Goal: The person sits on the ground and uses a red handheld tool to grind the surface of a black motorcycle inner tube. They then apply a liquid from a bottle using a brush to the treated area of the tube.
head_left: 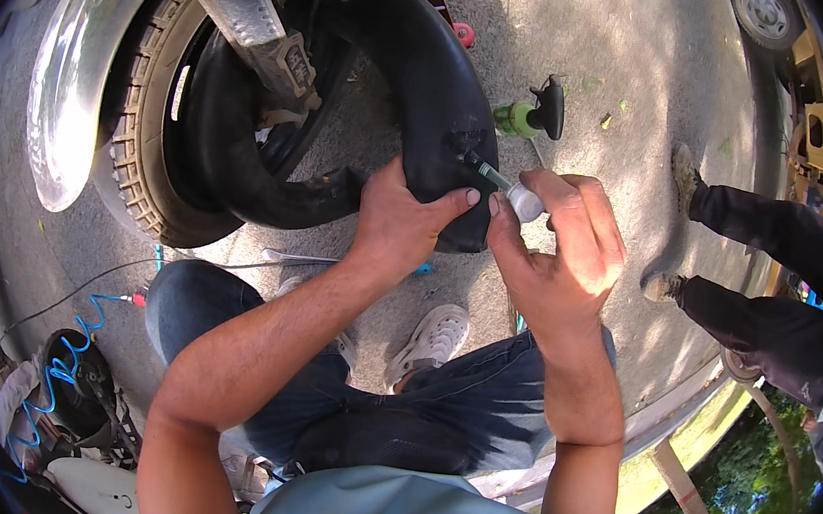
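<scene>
I see motorcycle wheel (147, 144) at left with black inner tube (431, 68) pulled out, my left hand (400, 226) fingers clamped on tube beside valve stem (486, 172), my right hand (563, 248) pinching small white tube (524, 204) at valve, green bottle (518, 118) on ground beyond, another person's legs (761, 274) at right.

A black inner tube (430, 78) is showing; a green bottle (516, 120) is lying on grey ground (633, 60); a blue coiled hose (72, 342) is trailing.
</scene>
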Available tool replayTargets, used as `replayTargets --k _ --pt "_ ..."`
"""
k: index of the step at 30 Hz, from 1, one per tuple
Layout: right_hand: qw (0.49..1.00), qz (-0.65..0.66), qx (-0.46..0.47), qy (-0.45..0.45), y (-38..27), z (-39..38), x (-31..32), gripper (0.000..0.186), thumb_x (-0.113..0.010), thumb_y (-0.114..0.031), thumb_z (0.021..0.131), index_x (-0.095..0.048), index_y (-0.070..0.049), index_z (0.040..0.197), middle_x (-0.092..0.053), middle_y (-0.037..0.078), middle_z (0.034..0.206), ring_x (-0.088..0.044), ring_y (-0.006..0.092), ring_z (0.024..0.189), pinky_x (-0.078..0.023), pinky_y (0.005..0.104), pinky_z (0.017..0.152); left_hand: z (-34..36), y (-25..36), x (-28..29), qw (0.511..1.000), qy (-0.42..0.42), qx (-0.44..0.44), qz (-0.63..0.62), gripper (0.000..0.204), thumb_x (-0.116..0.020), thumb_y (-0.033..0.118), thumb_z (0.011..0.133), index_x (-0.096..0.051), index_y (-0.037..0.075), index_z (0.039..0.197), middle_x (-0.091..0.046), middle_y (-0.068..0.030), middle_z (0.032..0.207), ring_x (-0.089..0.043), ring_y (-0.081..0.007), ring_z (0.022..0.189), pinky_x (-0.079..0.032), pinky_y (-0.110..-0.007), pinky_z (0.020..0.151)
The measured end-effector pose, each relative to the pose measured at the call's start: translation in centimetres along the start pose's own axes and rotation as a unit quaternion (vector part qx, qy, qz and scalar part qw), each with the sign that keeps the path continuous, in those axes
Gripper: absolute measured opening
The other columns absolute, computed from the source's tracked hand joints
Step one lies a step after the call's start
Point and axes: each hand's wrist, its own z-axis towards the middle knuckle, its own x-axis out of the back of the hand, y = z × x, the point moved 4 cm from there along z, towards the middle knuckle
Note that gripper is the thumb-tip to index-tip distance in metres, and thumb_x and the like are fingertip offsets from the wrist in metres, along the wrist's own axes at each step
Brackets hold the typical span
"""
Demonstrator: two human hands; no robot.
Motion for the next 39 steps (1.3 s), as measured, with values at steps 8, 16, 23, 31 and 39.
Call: replayTargets --k 8,16,23,31,39 --pt "0.999 -0.021 0.024 -0.011 -0.3 0.3 -1.2 0.04 -0.086 0.0 0.066 -0.071 -0.005 0.102 -0.063 0.01 0.088 -0.066 0.0291 0.076 -0.055 0.0394 0.067 0.0 0.1 0.0 1.0 -0.003 -0.006 0.006 0.03 -0.083 0.006 0.085 -0.07 -0.002 0.111 -0.076 -0.0068 0.099 -0.07 -0.0117 0.091 -0.057 -0.03 0.082" --pt "0.997 0.032 0.057 0.038 -0.6 0.2 -0.5 0.045 -0.083 0.005 0.065 -0.07 -0.004 0.108 -0.063 0.013 0.098 -0.065 0.0291 0.08 -0.055 0.0385 0.069 0.2 0.4 -0.1 0.999 -0.028 0.012 -0.039 0.034 -0.083 0.006 0.086 -0.067 -0.001 0.115 -0.075 -0.0069 0.103 -0.07 -0.0116 0.092 -0.057 -0.03 0.083" --pt "0.997 0.016 0.078 -0.025 0.1 -0.5 -1.0 0.049 -0.078 0.009 0.068 -0.071 -0.006 0.114 -0.061 0.013 0.103 -0.065 0.0295 0.086 -0.054 0.0401 0.073 0.6 -0.8 -0.4 0.993 -0.044 0.039 -0.101 0.036 -0.082 0.004 0.086 -0.065 -0.002 0.117 -0.075 -0.0077 0.105 -0.071 -0.0135 0.094 -0.058 -0.031 0.085" --pt "0.997 0.039 0.05 -0.052 -0.9 -0.5 0.8 0.047 -0.078 0.009 0.066 -0.071 -0.007 0.11 -0.061 0.012 0.103 -0.065 0.0264 0.085 -0.055 0.038 0.072 0.0 1.0 -0.2 0.992 -0.043 0.093 -0.071 0.034 -0.081 0.007 0.088 -0.065 0.0 0.118 -0.073 -0.0055 0.098 -0.067 -0.01 0.079 -0.055 -0.027 0.067" --pt "0.992 0.054 0.039 -0.105 -0.9 -0.6 -0.6 0.043 -0.08 0.006 0.068 -0.072 -0.007 0.109 -0.061 0.012 0.104 -0.066 0.0268 0.085 -0.056 0.038 0.071 -0.1 0.8 -0.1 0.993 -0.035 0.09 -0.064 0.033 -0.079 0.001 0.087 -0.066 -0.002 0.118 -0.075 -0.0089 0.105 -0.071 -0.0135 0.096 -0.059 -0.031 0.086"
